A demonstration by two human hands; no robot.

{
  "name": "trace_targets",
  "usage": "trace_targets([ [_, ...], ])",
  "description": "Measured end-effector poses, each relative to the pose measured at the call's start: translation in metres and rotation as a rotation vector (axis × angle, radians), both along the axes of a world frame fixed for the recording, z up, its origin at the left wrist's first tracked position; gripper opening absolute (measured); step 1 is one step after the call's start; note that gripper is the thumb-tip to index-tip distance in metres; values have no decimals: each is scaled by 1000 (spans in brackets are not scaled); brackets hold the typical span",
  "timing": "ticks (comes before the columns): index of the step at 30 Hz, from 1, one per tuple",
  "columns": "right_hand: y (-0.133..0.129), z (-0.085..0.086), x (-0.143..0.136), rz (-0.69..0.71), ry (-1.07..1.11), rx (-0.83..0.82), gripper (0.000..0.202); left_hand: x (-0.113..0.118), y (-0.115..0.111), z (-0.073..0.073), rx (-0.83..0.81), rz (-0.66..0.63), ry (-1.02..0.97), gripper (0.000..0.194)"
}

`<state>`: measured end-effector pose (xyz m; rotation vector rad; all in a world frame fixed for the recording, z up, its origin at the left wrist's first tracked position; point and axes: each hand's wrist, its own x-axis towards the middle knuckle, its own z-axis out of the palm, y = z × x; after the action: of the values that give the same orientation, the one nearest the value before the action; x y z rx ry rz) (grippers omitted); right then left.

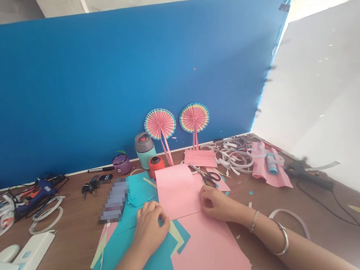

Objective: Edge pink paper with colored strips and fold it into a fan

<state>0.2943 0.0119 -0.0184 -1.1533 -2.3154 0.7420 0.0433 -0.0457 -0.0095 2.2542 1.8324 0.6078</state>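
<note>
Left hand [151,224] and right hand [219,204] are held apart, one at each side edge of one pink sheet [178,192]. On both, thumb and fingers are curled toward one another; whether the paper is pinched by either cannot be told. Two pieces are worn on the right wrist: one chain bracelet [254,222] and one bangle [285,239].

The pink sheet is laid with its top end curved, and below it more pink paper [211,254] is spread, its layers too closely stacked to be counted. To the left, several teal sheets [143,266] are overlapped, and by them one phone [114,200] is set, its screen blurred, with one white cable [100,258] led from its lower end.

Just beyond the right hand, one pair of scissors [207,175] is laid, and behind it one pleated pink strip [200,158] is seen. Two round fans are stood against one blue panel [95,84]: one left fan [159,122] and one right fan [194,116]. Near the left fan, one purple cup [122,165], one bottle [146,154] and one red spool [157,167] are placed. At far left, one blue glue gun [44,190] and one power strip [27,263] are found.
</note>
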Motion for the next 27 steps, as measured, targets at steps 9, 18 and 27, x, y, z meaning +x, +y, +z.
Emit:
trace_targets([
  [9, -10, 11, -1, 82, -112, 215, 38, 4, -7, 1, 148, -75, 72, 44],
  [18, -14, 10, -3, 308, -245, 482, 48, 3, -8, -2, 222, -310, 169, 68],
  [27, -14, 12, 0, 263, -267, 446, 33, -2, -9, 5, 234, -328, 178, 44],
])
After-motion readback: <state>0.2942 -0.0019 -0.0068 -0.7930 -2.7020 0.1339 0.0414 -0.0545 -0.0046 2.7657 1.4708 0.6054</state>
